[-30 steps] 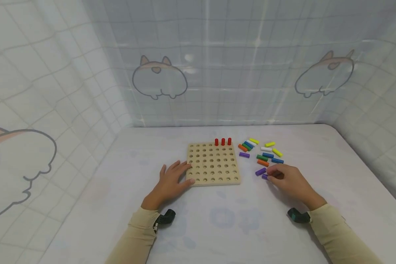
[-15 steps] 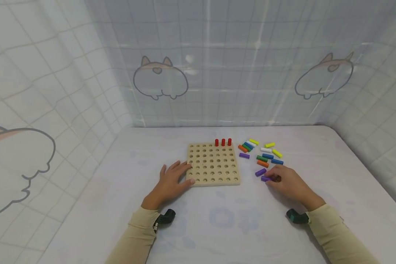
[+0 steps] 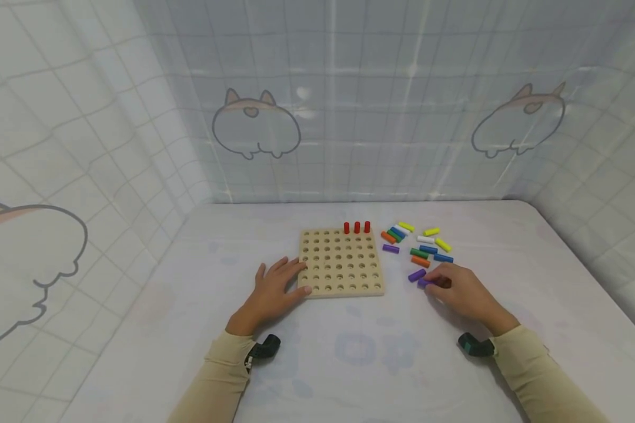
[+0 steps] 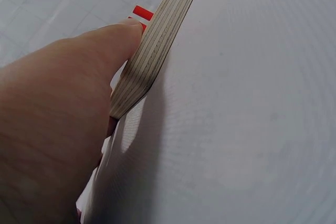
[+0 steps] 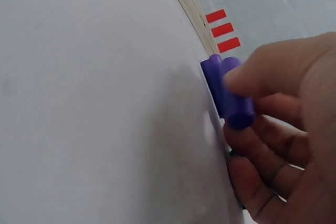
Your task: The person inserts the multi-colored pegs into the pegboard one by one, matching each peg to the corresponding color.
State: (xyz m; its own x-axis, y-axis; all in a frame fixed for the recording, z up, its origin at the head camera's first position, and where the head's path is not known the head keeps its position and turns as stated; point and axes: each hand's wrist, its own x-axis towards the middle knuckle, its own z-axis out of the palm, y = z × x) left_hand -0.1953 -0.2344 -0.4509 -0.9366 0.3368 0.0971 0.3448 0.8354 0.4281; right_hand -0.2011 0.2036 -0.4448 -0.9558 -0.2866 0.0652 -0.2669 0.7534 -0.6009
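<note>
In the head view, my left hand (image 3: 275,294) rests against the left edge of a wooden pegboard (image 3: 346,282), its fingers spread and the thumb lying on the front left corner. The board's layered edge (image 4: 157,35) shows beside that thumb in the left wrist view. Three red pegs (image 3: 357,227) stand upright in holes at the far right of the board. My right hand (image 3: 463,291) pinches a purple peg (image 5: 237,100) between thumb and fingers, low over the table. Just behind it lies another purple peg (image 3: 417,275).
Right of the board, several loose pegs lie scattered: orange (image 3: 420,262), green (image 3: 420,253), blue (image 3: 443,258), white (image 3: 425,239) and yellow (image 3: 443,245). One more purple peg (image 3: 391,249) lies close to the board. A patterned curtain (image 3: 360,141) hangs behind the table (image 3: 360,376).
The right fingers have shifted slightly around the purple peg, and the peg has turned in their pinch. My left hand and the board stay in place.
</note>
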